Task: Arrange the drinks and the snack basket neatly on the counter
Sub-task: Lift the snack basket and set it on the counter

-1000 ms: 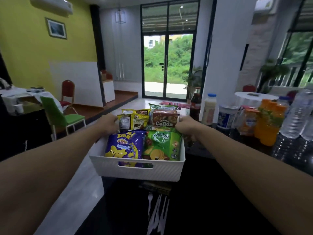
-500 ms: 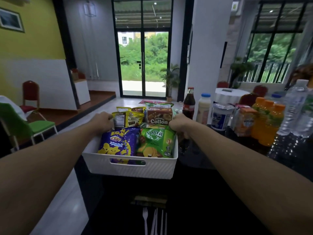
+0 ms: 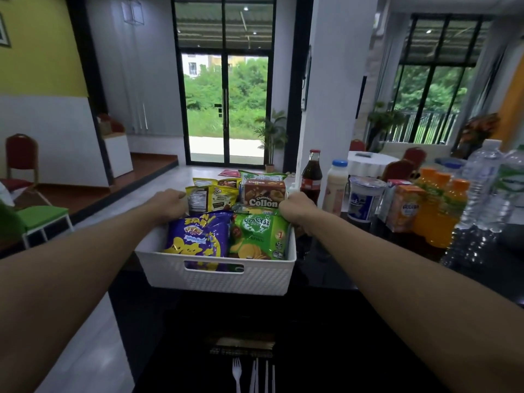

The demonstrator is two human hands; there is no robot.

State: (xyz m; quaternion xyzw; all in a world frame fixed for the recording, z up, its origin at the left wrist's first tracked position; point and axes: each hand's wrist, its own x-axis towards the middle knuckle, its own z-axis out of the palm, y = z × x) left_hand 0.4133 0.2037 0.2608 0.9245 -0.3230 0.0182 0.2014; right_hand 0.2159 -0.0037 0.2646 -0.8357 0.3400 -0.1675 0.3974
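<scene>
White snack basket (image 3: 215, 279), gripped at its side rims by left hand (image 3: 170, 204) and right hand (image 3: 297, 208), has shifted inward from the left edge of the counter (image 3: 340, 336) (toward the cola bottle (image 3: 311, 174)); placement looks nearly settled.

Both hands (image 3: 167, 204) (image 3: 297, 209) grip the white snack basket (image 3: 215, 276) on the counter (image 3: 326, 336).

Your left hand (image 3: 167, 204) and right hand (image 3: 297, 208) grip opposite side walls of the basket (image 3: 215, 279) at the counter's (image 3: 340, 321) far left corner. In it lie snack packs (image 3: 226, 236). To its right stand bottles (image 3: 436, 205) in a row; before it, nearest you, lie forks (image 3: 236, 373).
</scene>
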